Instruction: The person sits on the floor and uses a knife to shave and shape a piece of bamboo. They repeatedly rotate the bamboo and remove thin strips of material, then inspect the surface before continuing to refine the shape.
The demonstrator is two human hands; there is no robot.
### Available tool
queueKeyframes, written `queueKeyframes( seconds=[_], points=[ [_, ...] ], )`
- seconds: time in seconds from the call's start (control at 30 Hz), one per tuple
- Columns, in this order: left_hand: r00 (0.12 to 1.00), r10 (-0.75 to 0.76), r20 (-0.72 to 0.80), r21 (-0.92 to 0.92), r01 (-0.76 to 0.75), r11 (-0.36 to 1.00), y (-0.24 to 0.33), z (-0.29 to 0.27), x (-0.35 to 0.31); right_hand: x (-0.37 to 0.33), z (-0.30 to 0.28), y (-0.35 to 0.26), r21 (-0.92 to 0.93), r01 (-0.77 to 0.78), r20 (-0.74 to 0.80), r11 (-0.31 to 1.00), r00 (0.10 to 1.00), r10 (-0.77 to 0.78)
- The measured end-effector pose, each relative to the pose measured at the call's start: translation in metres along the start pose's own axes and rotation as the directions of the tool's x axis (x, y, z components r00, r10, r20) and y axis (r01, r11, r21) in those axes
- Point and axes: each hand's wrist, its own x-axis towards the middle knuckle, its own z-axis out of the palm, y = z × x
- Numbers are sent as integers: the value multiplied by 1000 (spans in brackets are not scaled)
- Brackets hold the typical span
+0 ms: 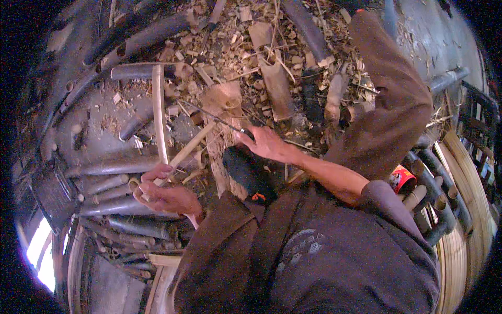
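Observation:
My left hand (170, 193) is closed around the near end of a pale bamboo stick (189, 149). The stick slants up and right, its far end resting by a worn wooden block (215, 152). In my right hand (266, 142), closed on its dark handle, is a knife (217, 119); its long thin blade points up and left over the block, close to the stick's far end. Between the hands, my foot in a black shoe (248, 175) presses against the block. A second pale strip (158, 112) stretches from my left fingers to a dark bamboo piece (141, 71).
Wood chips (209, 44) cover the ground ahead, with a split bamboo piece (277, 89) among them. Bamboo poles (115, 166) are stacked at left. Beside my bent right leg (392, 99) lie a red packet (401, 178) and long pale strips (465, 172).

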Motion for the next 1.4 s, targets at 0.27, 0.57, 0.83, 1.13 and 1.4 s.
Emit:
queueKeyframes(
  seconds=[0.27,0.57,0.83,1.13,1.4],
  points=[
    [996,59,-64,182,-46,982,-17,-5,-9,-36,-48,-90,242,321,112,916,928,-355],
    [979,202,-40,226,-188,956,-14,-3,2,-19,-10,-36,25,-9,98,1000,995,7],
    [992,64,-108,-15,-66,998,-14,3,4,-9,1,-2,-7,-130,101,992,986,130],
    [960,-277,44,-716,224,661,-33,23,17,-13,-23,-13,-44,-98,-1,994,995,98],
    [913,-407,-11,-739,267,619,-12,4,2,-47,-11,-98,-28,179,279,983,946,-164]
  ],
)
